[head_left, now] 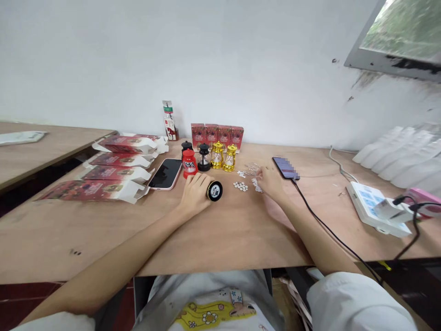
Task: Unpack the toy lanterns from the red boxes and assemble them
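Observation:
My left hand (195, 192) is wrapped round a small lantern lying on its side. The round black base of this lantern (215, 191) faces me and has a pale disc in its middle. My right hand (269, 182) reaches down to small white pieces (255, 185), its fingertips pinched together; what they hold, if anything, is too small to make out. Between my hands lies a group of white round discs (240, 186). Behind stand a red lantern (189, 164), two black lanterns (204, 158) and two gold lanterns (217, 155).
Red closed boxes (211, 133) line the wall. Unfolded red cartons (99, 188) lie left, beside a phone (166, 174). Metal pieces (252, 168) lie near my right hand. Further right are a cabled phone (285, 167), a power strip (365, 202) and stacked white sheets (396, 151).

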`<state>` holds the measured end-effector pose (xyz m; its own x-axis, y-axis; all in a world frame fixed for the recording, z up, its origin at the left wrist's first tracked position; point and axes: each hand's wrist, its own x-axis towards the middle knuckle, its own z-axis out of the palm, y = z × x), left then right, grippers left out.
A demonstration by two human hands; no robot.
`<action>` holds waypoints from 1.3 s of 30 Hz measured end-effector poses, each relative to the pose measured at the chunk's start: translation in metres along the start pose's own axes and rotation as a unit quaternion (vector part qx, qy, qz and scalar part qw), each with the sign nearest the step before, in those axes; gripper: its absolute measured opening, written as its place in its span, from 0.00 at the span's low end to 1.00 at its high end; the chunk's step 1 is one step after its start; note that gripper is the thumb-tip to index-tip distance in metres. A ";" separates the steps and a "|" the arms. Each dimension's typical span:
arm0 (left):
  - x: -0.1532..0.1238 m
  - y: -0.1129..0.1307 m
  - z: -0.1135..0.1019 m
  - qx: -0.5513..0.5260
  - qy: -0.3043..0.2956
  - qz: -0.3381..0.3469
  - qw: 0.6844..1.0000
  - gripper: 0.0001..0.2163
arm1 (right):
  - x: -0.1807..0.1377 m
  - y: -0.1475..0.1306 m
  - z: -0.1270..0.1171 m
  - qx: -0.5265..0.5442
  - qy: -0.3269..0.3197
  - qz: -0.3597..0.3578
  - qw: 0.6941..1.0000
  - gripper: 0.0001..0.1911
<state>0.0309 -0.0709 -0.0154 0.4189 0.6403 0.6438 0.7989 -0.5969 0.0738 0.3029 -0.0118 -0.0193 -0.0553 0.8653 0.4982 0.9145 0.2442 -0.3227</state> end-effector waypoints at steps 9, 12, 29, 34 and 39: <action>-0.001 -0.001 0.005 0.028 0.049 0.059 0.997 0.07 | -0.058 -0.096 0.005 0.235 0.087 -0.243 0.937 0.07; -0.001 0.000 0.006 0.042 0.067 0.091 0.993 0.07 | -0.065 -0.103 0.011 0.256 0.086 -0.253 0.929 0.08; -0.002 0.000 0.008 0.082 0.060 0.146 0.984 0.10 | -0.063 -0.096 0.019 0.259 0.011 -0.265 0.929 0.08; -0.003 -0.001 0.010 0.065 0.044 0.129 0.989 0.10 | -0.063 -0.096 0.019 0.216 0.004 -0.271 0.938 0.08; -0.003 0.000 0.011 0.032 0.033 0.094 0.995 0.09 | -0.063 -0.097 0.020 0.199 0.004 -0.268 0.943 0.08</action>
<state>0.0345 -0.0677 -0.0263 0.5357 0.4863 0.6903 0.7363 -0.6693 -0.0998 0.2097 -0.0818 -0.0353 -0.4622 0.5670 0.6818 0.5327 0.7922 -0.2977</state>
